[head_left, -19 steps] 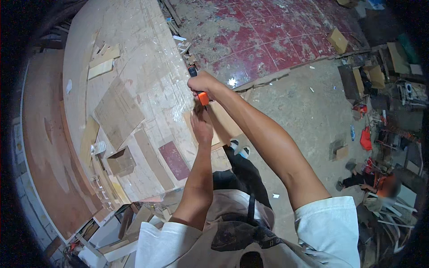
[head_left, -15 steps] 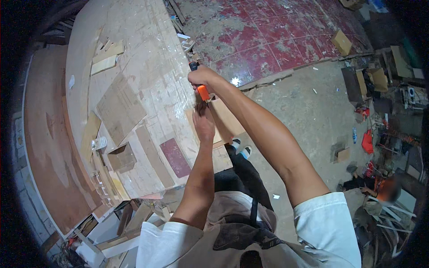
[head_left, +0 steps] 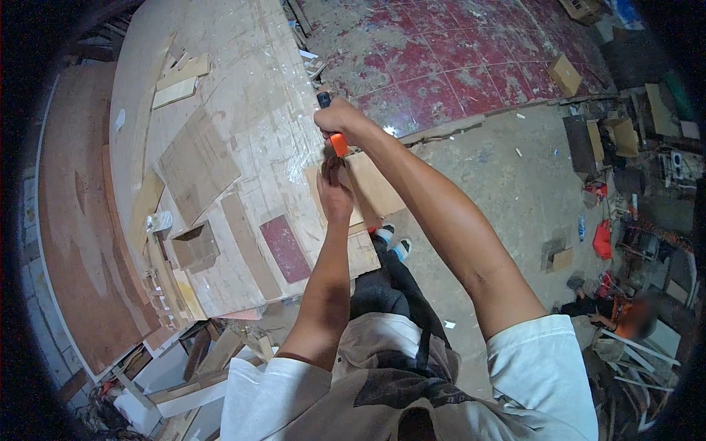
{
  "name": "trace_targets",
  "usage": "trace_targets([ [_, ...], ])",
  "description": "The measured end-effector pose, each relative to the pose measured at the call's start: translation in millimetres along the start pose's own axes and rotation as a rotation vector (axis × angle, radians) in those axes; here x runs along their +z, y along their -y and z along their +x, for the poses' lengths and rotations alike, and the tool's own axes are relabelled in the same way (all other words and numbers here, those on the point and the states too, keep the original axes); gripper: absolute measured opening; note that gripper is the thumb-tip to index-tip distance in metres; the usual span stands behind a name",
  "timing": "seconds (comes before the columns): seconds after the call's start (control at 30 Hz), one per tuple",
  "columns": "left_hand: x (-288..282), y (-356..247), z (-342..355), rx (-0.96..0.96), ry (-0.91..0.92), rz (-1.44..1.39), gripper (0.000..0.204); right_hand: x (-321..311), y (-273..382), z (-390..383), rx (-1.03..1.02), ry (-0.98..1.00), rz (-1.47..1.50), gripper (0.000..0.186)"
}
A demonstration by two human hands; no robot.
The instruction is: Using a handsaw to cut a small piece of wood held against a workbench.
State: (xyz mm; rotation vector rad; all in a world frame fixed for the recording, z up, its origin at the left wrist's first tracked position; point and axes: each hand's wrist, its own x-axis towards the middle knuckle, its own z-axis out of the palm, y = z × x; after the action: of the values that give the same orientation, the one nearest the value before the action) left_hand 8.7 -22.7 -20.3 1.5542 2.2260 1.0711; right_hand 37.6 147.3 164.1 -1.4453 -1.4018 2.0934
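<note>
Orange and black, the tool was near the edge of the desk, the right hand closed in a full grip around its handle. The left hand lay over a pale board; its grip I couldn't tell.

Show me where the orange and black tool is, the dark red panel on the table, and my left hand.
Tool (head_left: 338, 145): head view, on its orange part.
Dark red panel (head_left: 285, 248): head view, middle of its flat top face.
Left hand (head_left: 336, 200): head view, middle of the hand.
</note>
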Motion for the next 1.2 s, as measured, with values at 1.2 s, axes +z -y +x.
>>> trace_targets([
  [1.2,-5.9,-0.1,1.6,-0.056,-0.069,-0.034,0.057,23.2,-191.0,-99.5,-0.641,-0.227,-0.081,0.028],
])
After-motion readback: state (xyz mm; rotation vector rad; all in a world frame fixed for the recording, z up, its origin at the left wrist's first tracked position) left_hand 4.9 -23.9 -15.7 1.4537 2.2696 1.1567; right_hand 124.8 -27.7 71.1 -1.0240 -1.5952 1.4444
